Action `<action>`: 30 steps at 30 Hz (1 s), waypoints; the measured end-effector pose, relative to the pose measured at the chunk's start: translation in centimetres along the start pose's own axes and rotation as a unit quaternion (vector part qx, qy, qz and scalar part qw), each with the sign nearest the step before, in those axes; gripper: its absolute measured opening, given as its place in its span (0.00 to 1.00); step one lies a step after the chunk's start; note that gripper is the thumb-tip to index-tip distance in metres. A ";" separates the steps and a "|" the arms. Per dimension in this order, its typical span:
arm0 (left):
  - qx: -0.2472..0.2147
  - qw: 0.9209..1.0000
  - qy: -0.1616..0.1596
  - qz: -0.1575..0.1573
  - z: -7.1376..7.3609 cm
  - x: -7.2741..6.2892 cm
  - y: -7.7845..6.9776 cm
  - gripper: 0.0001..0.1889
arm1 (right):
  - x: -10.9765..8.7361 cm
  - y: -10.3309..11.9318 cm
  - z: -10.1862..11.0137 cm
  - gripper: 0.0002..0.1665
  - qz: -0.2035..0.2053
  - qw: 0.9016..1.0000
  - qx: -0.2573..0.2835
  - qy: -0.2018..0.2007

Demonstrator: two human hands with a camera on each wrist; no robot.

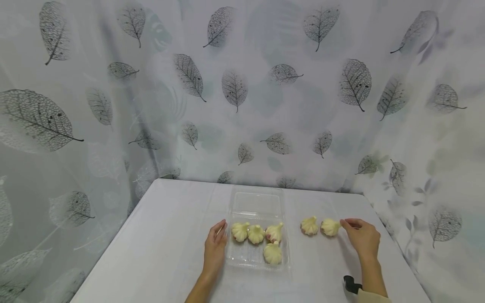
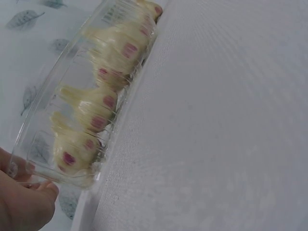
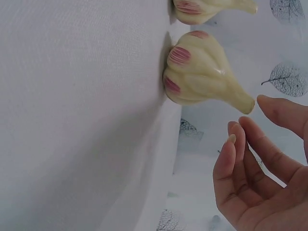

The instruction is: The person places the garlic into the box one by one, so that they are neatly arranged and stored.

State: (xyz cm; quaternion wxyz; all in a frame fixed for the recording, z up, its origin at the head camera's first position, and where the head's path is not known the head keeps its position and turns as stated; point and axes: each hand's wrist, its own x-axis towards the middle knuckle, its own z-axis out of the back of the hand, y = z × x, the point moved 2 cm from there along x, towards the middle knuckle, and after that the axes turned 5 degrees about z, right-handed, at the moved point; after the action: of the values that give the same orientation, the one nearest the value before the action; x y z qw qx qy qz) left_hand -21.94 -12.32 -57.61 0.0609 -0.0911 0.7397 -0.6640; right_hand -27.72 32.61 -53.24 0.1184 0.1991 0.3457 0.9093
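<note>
A clear plastic clamshell box lies with its lid folded back on the table, several garlic bulbs inside. At its left side my left hand holds the rim; in the left wrist view the thumb and fingers pinch the box wall. To the right of the box, two pale garlic bulbs with pinkish patches stand on the cloth. Beside the stem of the right-hand garlic bulb is my right hand, thumb and fingers parted around the stem tip, with a small gap visible in the right wrist view.
A white cloth covers the table. Behind and at both sides hang curtains with a leaf print. The other loose garlic bulb sits between the box and the bulb near my right hand. A black strap piece is at my right wrist.
</note>
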 end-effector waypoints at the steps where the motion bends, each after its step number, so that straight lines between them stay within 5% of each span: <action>1: 0.000 1.000 0.000 0.001 0.0 0.0 0.0 0.24 | -0.1 0.0 0.0 0.23 0.002 1.000 0.000 0.004; 30: -0.002 1.000 0.012 -0.001 0.2 0.2 0.6 0.24 | -0.6 0.4 -0.1 0.18 0.048 0.999 -0.013 -0.021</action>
State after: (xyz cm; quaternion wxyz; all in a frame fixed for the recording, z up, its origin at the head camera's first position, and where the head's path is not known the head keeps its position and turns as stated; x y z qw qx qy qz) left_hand -22.14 -12.51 -58.20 0.0511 -0.0836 0.7415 -0.6638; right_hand -27.24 32.04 -53.26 0.0843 0.2335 0.3214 0.9138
